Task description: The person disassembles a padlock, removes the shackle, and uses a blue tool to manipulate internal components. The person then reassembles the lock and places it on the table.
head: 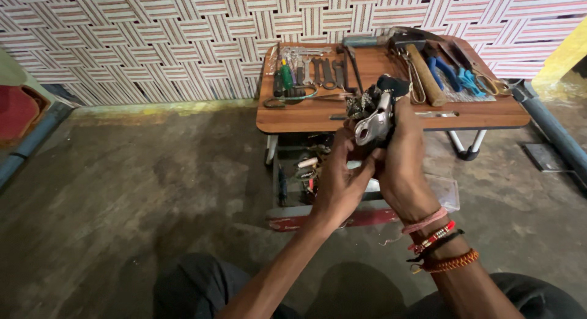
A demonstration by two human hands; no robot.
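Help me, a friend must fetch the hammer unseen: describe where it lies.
On the low wooden table against the patterned wall, look to its right half. The hammer lies there beside blue-handled pliers; it alone has a thick, plain wooden handle.

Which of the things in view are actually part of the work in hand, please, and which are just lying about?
In hand:
- metal mechanism, held by both the left hand and the right hand

Lying about:
- spanners on the low wooden table
- green-handled screwdriver
- hammer
- blue-handled pliers
- open toolbox under the table
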